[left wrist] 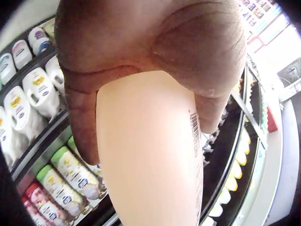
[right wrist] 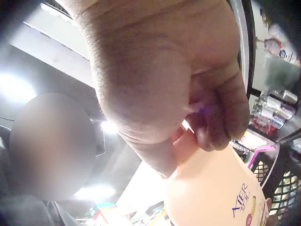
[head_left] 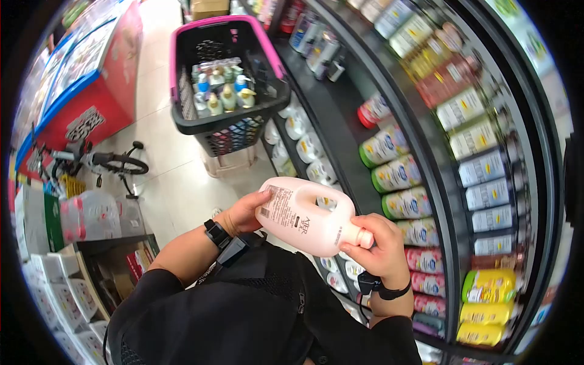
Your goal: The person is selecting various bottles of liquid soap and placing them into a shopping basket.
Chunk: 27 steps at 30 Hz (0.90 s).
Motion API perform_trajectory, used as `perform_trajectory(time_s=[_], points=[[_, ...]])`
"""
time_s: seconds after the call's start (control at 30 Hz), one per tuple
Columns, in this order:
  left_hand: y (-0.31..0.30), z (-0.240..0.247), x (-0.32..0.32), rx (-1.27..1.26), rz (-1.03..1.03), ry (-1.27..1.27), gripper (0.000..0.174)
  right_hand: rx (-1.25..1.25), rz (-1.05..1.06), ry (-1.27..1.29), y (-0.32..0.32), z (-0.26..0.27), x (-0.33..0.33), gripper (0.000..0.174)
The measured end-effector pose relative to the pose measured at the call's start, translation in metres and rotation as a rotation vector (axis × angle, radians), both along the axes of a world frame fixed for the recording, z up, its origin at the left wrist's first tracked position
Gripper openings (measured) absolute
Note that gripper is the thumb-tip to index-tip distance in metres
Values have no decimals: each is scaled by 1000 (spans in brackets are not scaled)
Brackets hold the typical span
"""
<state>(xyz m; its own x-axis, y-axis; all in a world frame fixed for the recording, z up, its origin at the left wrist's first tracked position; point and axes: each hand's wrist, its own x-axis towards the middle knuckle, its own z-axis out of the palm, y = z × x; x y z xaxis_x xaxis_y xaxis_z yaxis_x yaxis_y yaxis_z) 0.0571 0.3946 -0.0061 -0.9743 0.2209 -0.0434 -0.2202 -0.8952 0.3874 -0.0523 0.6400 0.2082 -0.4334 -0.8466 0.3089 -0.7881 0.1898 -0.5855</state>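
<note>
A pale pink bottle (head_left: 310,214) with a handle opening and printed text lies sideways in front of the person's chest, held between both hands. The left hand (head_left: 244,212) grips its base end; in the left wrist view the palm (left wrist: 150,47) is against the base with fingers on either side of the bottle (left wrist: 148,150). At the capped end, the right hand (head_left: 380,246) holds the neck with thumb and fingers. In the right wrist view, curled fingers of the right hand (right wrist: 174,80) surround the neck of the bottle (right wrist: 211,188), hiding most of the cap.
Shelves with rows of bottles (head_left: 398,173) run along the right. A black basket with a pink rim (head_left: 176,67) holds several pump bottles and stands on a stool ahead. On the left are a small bicycle (head_left: 112,159), a red freezer (head_left: 115,79) and white boxes (head_left: 67,292).
</note>
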Motion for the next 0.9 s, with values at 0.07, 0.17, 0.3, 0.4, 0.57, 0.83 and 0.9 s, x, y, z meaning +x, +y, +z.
perform_trajectory(time_s=[0.07, 0.17, 0.3, 0.4, 0.57, 0.83, 0.9], points=[[-29, 8, 6, 18, 56, 1, 62, 125, 104, -47, -25, 10, -9, 55], [-61, 13, 11, 116, 45, -12, 61, 136, 405, -260, -64, 33, -32, 63], [-101, 15, 9, 172, -52, -6, 60, 172, 528, -141, -129, 42, -59, 71], [-130, 14, 7, 195, -139, -2, 59, 266, 651, -6, -194, 31, -52, 57], [-176, 18, 4, 119, -182, -120, 57, 214, 824, -142, -253, 0, -51, 31], [-236, 62, 11, -355, -79, 79, 80, -29, 113, -804, -300, -18, -37, 32], [-244, 76, 10, -639, 38, 276, 99, -178, 28, -1145, -315, -40, -50, 42]])
